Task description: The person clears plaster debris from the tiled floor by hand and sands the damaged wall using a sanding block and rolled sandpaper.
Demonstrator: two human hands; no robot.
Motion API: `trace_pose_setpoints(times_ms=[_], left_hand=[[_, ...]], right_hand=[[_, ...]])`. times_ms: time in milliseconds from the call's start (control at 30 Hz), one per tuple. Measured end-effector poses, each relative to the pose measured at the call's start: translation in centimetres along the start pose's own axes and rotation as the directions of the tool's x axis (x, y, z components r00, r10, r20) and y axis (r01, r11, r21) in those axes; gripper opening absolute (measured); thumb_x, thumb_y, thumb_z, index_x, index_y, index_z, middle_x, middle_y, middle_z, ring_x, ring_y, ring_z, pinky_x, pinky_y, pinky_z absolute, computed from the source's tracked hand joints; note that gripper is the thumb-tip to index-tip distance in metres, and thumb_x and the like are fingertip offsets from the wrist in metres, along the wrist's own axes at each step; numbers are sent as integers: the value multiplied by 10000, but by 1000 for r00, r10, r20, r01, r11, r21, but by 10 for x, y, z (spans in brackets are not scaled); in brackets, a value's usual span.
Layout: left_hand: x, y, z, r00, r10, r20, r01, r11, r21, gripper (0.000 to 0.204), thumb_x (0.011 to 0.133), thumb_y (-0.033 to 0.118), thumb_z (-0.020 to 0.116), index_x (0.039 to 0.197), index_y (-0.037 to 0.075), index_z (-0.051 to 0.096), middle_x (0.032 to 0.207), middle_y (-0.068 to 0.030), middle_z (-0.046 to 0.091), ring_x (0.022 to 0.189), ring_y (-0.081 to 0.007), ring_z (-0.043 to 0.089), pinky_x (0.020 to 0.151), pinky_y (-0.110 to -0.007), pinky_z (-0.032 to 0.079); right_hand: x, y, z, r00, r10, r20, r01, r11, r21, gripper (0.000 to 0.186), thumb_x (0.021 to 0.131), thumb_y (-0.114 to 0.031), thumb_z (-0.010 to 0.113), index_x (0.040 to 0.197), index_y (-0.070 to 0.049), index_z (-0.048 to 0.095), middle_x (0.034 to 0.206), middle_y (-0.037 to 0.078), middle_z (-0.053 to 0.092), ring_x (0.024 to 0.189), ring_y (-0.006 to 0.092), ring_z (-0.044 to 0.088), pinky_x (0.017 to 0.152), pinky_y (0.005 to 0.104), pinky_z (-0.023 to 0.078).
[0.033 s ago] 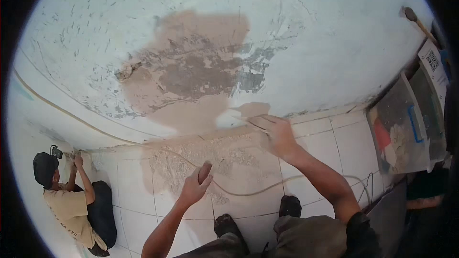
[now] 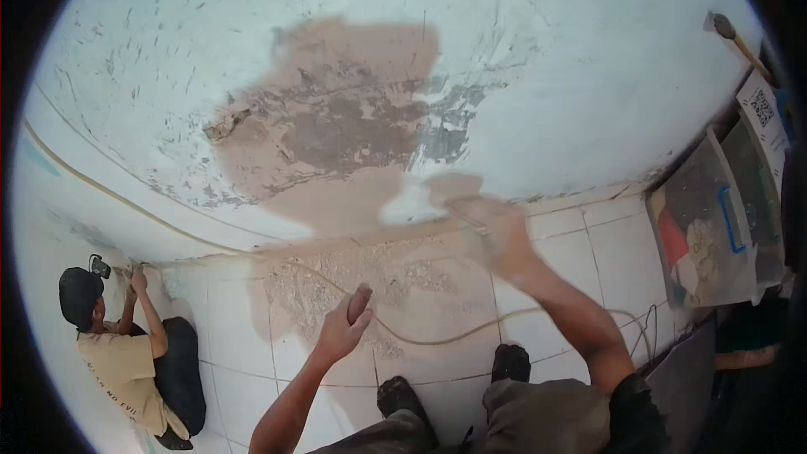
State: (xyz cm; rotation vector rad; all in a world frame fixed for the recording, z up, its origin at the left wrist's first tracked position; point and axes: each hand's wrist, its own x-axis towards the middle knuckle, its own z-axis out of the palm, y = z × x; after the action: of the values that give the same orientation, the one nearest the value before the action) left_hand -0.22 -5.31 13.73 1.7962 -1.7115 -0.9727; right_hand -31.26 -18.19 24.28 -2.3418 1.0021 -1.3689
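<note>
My left hand is closed round a short brown piece that looks like a wooden handle, above the debris on the floor; the rest of it is hidden in my fist. My right hand reaches to the foot of the wall and is smeared by motion, so its fingers and anything in them do not show clearly. Above it, the pale wall has a large damaged patch with peeled paint and bare grey and brownish plaster. Crumbs of plaster lie scattered on the tiles below.
A pale cable runs along the wall and across the floor before my feet. At the right stands a clear plastic bin with things inside; a long-handled brush is behind it. At the left another person crouches, working at the wall.
My right hand has shifted slightly to the right and is more blurred. My left hand with the brown piece has stayed in place.
</note>
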Motion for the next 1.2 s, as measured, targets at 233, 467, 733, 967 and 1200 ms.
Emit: trace_pose_setpoints(times_ms=[233, 467, 733, 967, 1200], left_hand=[[-10, -4, -1, 982, -126, 139, 117, 991, 69, 476, 916, 315, 636, 1260, -4, 555, 1214, -237, 639, 1151, -422, 593, 943, -451, 476], [-4, 27, 1, 985, 64, 158, -62, 998, -14, 337, 863, 273, 719, 989, 1, 565, 934, -203, 646, 873, -400, 627, 769, -443, 495], [-19, 164, -69, 684, 729, -14, -662, 614, -430, 195, 737, 47, 780, 920, 88, 728, 856, -50, 599, 746, -210, 580, 628, -320, 451], [-41, 213, -85, 534, 812, -238, -695, 261, -670, 152, 859, 135, 734, 964, 245, 745, 970, -123, 646, 689, -241, 639, 609, -362, 516], [-40, 216, -74, 475, 804, -356, -668, 66, -742, 177, 862, 103, 699, 941, 257, 739, 1007, -146, 601, 680, -216, 583, 573, -315, 469]], right_hand=[[27, -1, -18, 938, -66, -341, 19, 990, -139, 251, 814, 21, 616, 1045, 9, 714, 976, 176, 717, 835, 261, 712, 736, 334, 553], [0, 3, -11, 971, 113, -211, -120, 993, -20, 224, 808, 69, 652, 1020, 34, 718, 905, 170, 721, 806, 221, 696, 724, 302, 542], [30, -4, -4, 931, -120, -345, 70, 986, -154, 264, 753, 98, 652, 1004, 46, 715, 959, 183, 725, 854, 277, 717, 774, 321, 564], [0, -5, -14, 870, 102, -482, -190, 972, -139, 220, 801, 53, 676, 1011, 10, 725, 945, 158, 719, 856, 259, 699, 801, 309, 537], [-3, 24, 34, 970, 82, -230, -122, 979, -163, 163, 864, 0, 668, 1019, 24, 709, 911, 155, 709, 815, 225, 685, 773, 306, 524]])
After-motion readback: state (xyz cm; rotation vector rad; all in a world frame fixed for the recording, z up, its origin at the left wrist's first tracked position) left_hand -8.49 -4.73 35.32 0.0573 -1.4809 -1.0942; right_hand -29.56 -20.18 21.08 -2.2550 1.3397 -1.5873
